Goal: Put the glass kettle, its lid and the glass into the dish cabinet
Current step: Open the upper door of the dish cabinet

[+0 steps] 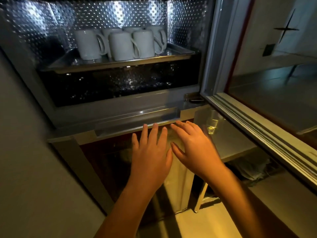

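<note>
The dish cabinet (109, 115) stands open in front of me, its dimpled metal inside lit. A clear glass (212, 123) stands on a surface to the right, under the open door. My left hand (151, 152) and my right hand (192, 146) hover side by side just below the cabinet's front ledge, palms down, fingers spread, holding nothing. The right hand is a short way left of the glass and slightly blurred. I see no glass kettle and no lid.
Several white mugs (120, 43) stand upside down on a metal tray shelf (180, 54) inside. The glass door (267, 83) swings out to the right, its lower edge above the glass. A dark lower compartment lies under the shelf. A wall is at the left.
</note>
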